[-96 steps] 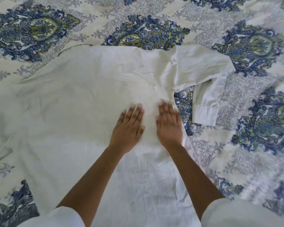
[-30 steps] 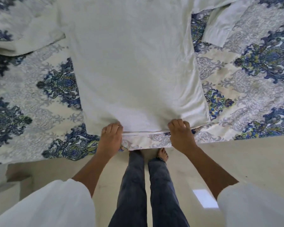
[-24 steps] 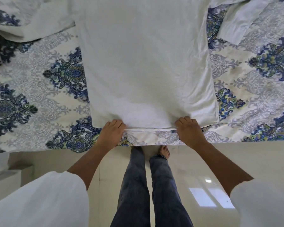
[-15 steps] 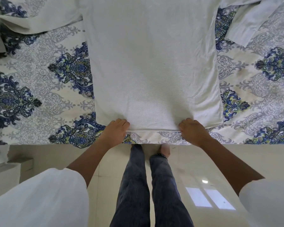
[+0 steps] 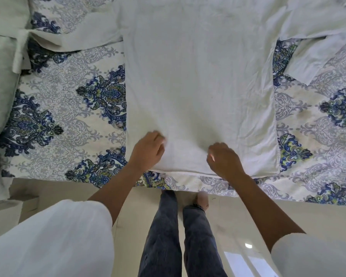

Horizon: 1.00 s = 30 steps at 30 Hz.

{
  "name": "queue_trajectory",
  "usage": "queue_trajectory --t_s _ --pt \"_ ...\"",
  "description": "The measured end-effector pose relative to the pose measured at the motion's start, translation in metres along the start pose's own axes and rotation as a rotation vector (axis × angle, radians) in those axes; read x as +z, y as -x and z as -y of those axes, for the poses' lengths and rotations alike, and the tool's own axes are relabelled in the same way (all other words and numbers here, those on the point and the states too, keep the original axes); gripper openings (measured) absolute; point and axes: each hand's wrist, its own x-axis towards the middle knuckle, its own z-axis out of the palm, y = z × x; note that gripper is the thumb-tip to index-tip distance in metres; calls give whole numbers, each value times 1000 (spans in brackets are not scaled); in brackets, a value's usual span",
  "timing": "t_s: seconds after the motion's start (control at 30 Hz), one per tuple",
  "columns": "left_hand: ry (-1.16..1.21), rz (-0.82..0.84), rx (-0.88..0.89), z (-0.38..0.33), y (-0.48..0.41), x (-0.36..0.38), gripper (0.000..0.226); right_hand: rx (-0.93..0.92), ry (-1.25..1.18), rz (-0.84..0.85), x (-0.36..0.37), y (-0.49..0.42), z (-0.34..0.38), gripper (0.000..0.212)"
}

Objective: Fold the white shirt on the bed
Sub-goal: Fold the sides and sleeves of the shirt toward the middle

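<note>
Shirt (image 5: 198, 86) on bed (image 5: 68, 96), pillow (image 5: 0, 76) perhaps left

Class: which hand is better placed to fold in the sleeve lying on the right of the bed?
Right. The right hand lies nearer that sleeve; the left hand would likely have to cross the white shirt.

Loose white sleeves (image 5: 54, 236) leave the forearms, left hand (image 5: 147, 150) and right hand (image 5: 224, 160) bare; faded dark-grey jeans (image 5: 162, 236) end above a bare foot (image 5: 203, 198).

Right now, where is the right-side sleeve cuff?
In the head view, the cuff lies on the bedspread at upper right, just off the white shirt's right edge, beyond the right hand.
</note>
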Motion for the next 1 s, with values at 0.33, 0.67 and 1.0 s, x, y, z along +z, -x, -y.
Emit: queue_trajectory --t_s 0.33,0.67,1.0 --pt "-195 85 -392 69 -40 8 77 248 -62 -220 26 -74 1 58" --pt "-195 39 -307 93 -79 7 70 233 31 -218 6 -150 10 59" --pt "33 80 -27 10 -171 -46 69 405 -345 -276 -67 -163 -14 44"
